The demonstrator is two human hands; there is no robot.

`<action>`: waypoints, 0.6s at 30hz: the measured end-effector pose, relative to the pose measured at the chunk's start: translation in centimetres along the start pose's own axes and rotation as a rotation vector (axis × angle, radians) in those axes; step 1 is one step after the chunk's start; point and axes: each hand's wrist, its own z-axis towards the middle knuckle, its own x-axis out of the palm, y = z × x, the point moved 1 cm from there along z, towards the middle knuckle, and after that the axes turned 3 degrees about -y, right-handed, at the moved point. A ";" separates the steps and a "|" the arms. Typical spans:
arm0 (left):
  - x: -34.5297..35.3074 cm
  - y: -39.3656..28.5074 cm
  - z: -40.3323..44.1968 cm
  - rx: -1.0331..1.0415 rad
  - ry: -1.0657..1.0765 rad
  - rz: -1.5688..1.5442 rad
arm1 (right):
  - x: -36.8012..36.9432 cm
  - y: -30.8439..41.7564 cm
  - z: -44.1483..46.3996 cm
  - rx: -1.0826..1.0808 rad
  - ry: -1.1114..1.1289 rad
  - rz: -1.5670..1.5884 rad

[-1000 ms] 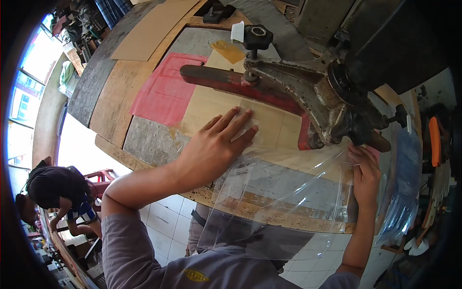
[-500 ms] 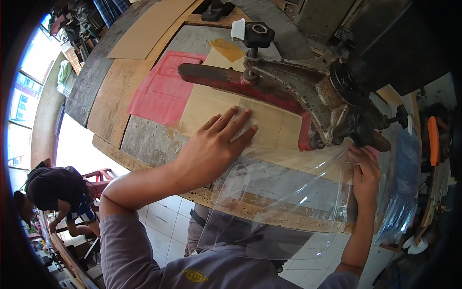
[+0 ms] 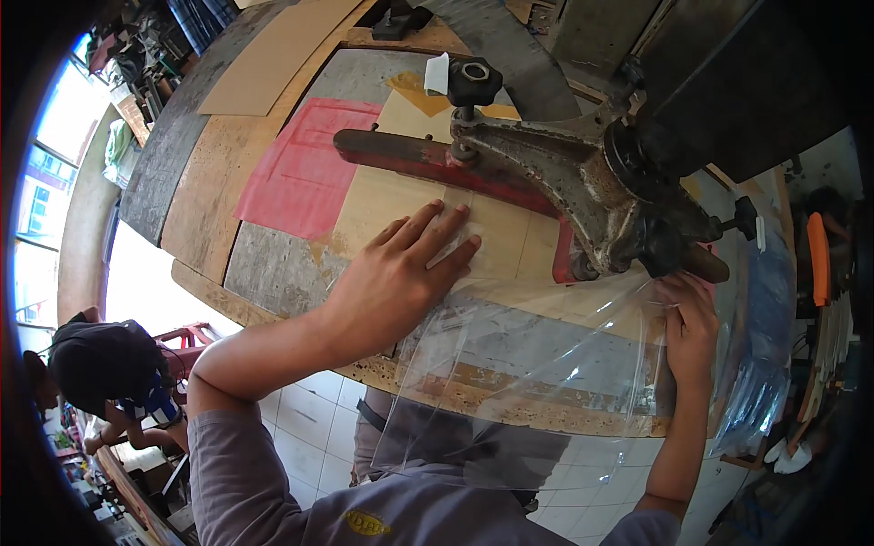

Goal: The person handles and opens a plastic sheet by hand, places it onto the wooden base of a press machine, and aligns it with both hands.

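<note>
My left hand (image 3: 396,268) lies with fingers spread on the cream-coloured board (image 3: 501,232), over the upper left corner of a clear plastic sheet (image 3: 528,364). The sheet drapes over the table's front edge. My right hand (image 3: 687,309) pinches the sheet's upper right corner, just below the clamp arm. Across the board stretches a metal frame with a red bar (image 3: 437,164), its cast arm (image 3: 564,173) reaching in from the right. A red sheet (image 3: 305,168) lies left of the board.
A black knob (image 3: 473,84) tops the frame, with more black knobs at its right. Brown cardboard (image 3: 278,59) lies at the back left. Stacked clear plastic (image 3: 756,364) hangs at the right. Another person (image 3: 114,378) bends over at the far left.
The frame has shifted slightly to the left and tilted a little in view. Both my hands keep about the same place on the sheet. The other person has leaned lower.
</note>
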 end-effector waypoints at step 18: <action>0.7 0.6 0.1 0.044 -0.102 -0.051 | 0.0 0.2 0.1 -0.005 0.004 0.016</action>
